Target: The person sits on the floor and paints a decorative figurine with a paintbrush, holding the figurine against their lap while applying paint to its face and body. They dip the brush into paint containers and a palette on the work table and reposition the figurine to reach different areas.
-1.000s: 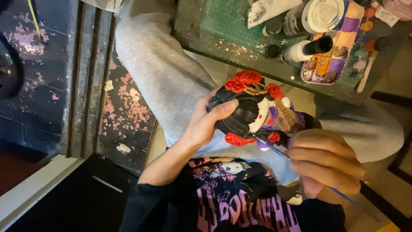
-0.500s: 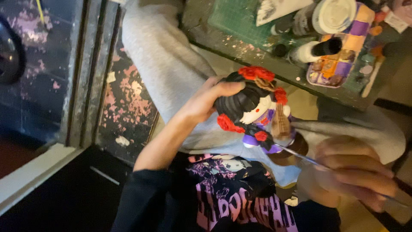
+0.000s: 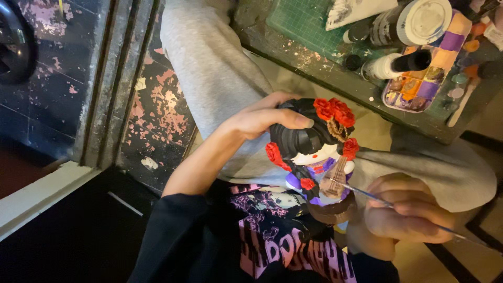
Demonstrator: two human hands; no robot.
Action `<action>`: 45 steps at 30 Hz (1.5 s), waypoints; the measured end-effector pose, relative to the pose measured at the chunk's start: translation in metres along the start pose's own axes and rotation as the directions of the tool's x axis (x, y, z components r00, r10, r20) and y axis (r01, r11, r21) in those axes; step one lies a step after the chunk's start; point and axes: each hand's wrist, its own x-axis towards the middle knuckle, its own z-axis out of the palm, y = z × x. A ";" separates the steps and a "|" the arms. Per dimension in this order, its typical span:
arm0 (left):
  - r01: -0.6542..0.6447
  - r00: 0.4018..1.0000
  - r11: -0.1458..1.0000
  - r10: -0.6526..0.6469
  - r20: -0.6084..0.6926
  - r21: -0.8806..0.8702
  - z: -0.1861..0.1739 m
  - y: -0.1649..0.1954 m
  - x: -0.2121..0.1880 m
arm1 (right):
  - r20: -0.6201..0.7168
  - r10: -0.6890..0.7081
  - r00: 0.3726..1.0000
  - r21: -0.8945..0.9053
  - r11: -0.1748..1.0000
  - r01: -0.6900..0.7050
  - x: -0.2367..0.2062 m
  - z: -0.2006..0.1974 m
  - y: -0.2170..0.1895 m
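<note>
Grey-trousered legs filling the middle, dark worktable up top with a green cutting mat, paint palette and a white-lidded jar. Over the lap, a painted figurine, black hair and red flowers, gripped round the head by the left hand. Right hand pinching a thin brush, tip touching the figurine's body.
</note>
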 end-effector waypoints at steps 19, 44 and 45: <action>-0.080 0.987 0.996 0.085 0.134 -0.038 -0.005 -0.024 0.012 | -0.207 0.177 0.962 0.111 0.981 -0.156 -0.065 -0.037 0.005; -0.003 0.925 0.910 -0.154 0.346 0.414 -0.002 0.039 0.054 | -0.307 0.422 0.853 0.134 0.907 -0.400 -0.036 -0.023 0.018; 0.019 0.936 0.927 -0.148 0.320 0.374 -0.004 0.038 0.054 | -0.269 0.399 0.877 0.149 0.917 -0.371 -0.031 -0.021 0.021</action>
